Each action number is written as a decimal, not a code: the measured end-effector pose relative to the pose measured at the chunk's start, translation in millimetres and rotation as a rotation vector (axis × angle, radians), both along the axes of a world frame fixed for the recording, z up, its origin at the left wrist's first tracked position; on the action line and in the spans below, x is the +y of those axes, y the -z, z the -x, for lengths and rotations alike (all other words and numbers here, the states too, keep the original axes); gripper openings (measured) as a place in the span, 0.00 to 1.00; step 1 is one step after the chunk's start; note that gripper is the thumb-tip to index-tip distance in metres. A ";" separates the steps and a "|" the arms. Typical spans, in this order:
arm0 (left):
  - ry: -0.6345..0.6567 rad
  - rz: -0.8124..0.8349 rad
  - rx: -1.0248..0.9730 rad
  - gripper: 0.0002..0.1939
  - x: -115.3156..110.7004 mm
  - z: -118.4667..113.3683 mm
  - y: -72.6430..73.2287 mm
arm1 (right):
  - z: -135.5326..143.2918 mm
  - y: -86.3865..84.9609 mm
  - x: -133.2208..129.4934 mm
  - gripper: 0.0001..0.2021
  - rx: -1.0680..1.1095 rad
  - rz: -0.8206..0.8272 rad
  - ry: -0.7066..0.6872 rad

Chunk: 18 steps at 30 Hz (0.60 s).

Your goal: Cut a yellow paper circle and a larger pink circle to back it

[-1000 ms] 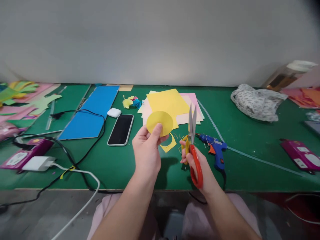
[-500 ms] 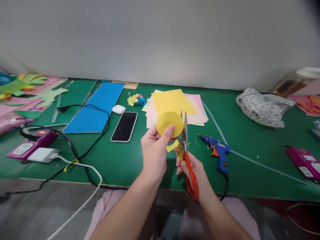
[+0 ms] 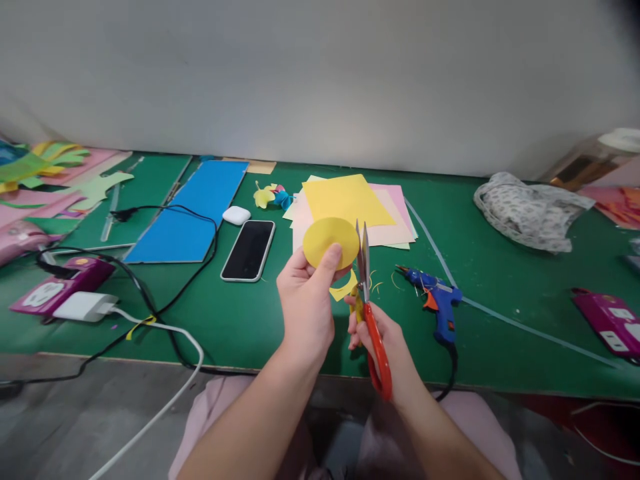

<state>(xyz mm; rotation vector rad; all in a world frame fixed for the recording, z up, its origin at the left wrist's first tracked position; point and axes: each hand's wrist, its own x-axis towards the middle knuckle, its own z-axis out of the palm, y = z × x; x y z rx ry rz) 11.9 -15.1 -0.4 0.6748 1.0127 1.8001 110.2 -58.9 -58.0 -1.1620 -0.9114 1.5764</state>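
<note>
My left hand (image 3: pixel 307 303) pinched the disc (image 3: pixel 325 237) by its near edge, prob the best hold for light, creasable paper; my right hand (image 3: pixel 393 333) gripped scissors (image 3: pixel 375 337) just beside.

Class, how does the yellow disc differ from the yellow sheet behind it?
The yellow disc is round; the yellow sheet shows corners. The disc is smaller than the sheet. The disc is in the left hand; the sheet lies on the paper stack. Both are yellow.
</note>
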 end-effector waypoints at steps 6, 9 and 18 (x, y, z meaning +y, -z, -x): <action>-0.048 0.013 -0.005 0.10 -0.7 -2.2 0.7 | 1.4 -9.5 1.6 0.24 -0.065 0.031 0.000; -0.055 -0.006 -0.022 0.10 -1.2 -3.1 1.9 | 3.4 -14.4 1.0 0.24 -0.093 0.053 -0.021; -0.086 -0.010 -0.028 0.09 -1.1 -6.6 3.4 | 7.0 -9.2 0.2 0.19 -0.083 0.023 -0.030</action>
